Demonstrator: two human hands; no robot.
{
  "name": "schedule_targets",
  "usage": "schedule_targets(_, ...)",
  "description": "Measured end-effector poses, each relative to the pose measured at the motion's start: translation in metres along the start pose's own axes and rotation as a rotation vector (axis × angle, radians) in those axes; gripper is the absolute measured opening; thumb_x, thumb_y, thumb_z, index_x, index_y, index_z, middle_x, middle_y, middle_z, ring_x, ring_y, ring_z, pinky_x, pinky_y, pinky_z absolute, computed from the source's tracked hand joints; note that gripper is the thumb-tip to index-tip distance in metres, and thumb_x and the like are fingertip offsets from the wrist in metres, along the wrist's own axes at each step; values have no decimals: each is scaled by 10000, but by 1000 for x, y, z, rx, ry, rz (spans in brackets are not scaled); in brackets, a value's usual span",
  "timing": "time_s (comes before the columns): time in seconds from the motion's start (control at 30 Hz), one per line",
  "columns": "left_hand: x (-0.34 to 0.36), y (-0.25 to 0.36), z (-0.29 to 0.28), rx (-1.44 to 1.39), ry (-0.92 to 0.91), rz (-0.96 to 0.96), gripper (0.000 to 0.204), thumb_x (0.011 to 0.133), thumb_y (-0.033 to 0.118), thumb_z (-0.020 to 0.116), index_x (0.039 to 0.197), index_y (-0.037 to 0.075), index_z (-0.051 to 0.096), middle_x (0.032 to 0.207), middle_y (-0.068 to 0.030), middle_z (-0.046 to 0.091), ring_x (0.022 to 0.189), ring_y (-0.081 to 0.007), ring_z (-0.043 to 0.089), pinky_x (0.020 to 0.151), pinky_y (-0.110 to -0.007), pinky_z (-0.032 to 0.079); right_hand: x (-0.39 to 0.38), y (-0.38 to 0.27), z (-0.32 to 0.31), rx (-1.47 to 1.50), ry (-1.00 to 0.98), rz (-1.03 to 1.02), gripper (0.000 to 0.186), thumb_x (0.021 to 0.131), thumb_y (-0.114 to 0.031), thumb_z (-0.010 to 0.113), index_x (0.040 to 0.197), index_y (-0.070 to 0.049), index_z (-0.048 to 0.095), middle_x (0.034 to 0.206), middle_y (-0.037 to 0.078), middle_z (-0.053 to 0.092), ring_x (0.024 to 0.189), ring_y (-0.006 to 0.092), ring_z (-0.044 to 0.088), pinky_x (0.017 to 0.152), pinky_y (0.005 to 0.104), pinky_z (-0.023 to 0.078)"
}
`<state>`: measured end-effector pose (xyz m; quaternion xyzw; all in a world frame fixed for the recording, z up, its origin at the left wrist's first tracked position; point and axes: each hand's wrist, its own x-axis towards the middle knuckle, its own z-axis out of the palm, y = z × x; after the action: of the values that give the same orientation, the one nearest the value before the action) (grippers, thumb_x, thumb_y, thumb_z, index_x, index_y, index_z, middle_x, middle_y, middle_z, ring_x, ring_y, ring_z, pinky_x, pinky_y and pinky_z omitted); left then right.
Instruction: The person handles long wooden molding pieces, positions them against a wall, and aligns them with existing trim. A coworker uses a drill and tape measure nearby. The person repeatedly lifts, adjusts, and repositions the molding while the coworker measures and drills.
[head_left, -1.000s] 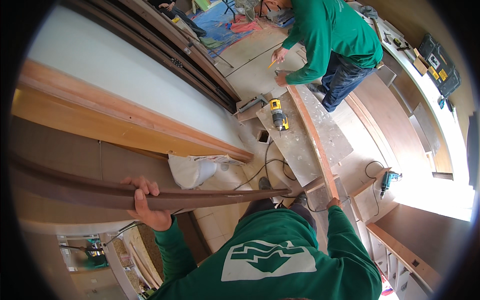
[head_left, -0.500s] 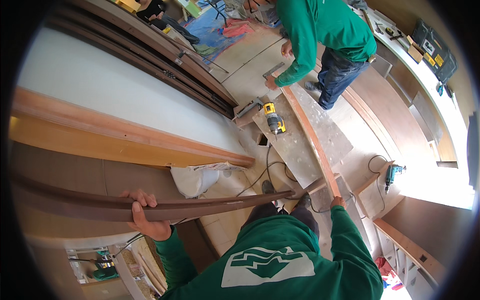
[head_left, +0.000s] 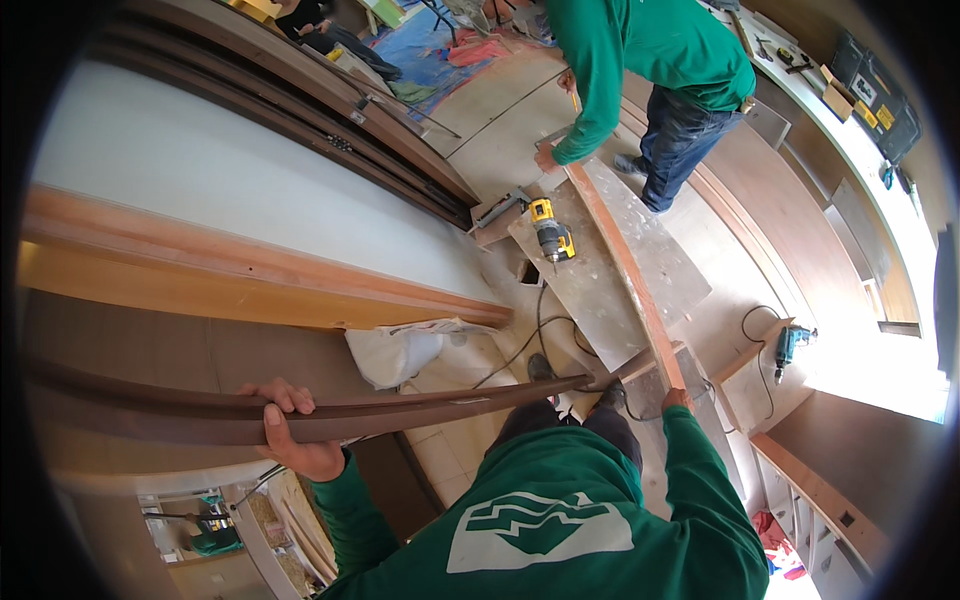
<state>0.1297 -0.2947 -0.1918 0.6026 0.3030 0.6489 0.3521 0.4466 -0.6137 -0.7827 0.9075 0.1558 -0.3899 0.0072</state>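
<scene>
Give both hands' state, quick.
Left hand: closed on a long, dark brown, channelled profile.
Right hand: closed on the near end of a long, narrow, reddish-brown wooden strip; fingers mostly hidden.

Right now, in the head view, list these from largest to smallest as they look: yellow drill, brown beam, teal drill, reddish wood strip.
1. Brown beam, in the left hand.
2. Reddish wood strip, its near end at the right hand.
3. Yellow drill and teal drill: too alike to rank.
</scene>
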Motion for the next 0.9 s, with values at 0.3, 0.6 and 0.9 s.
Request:
schedule_targets(0.3,2,4,-1,15,44,14,487,886,162,644,1317,-4,488,875,-73,525,747,-130,478,641,-298,457,-4,-4,-1,1,9,-3,297,976,-126,573,1173,-42,779,1238,229,730,1170,395,709,1006,465,575)
schedule_targets(0.6,3,2,0,3,60,5,515,884,175,660,1325,-19,479,873,-70,523,740,-131,477,649,-297,448,3,-7,8,0,4,2,303,995,-123,553,1186,-42,773,1257,223,723,1188,374,705,1013,450,577)
schedule_targets(0.9,3,0,6,39,14,6,465,910,203,634,1287,-19,474,855,-51,492,709,-129,478,625,-283,398,-3,-6,0,15,-4,-41,289,966,-106,569,1134,-12,786,1192,248,738,1142,402,720,984,468,587)
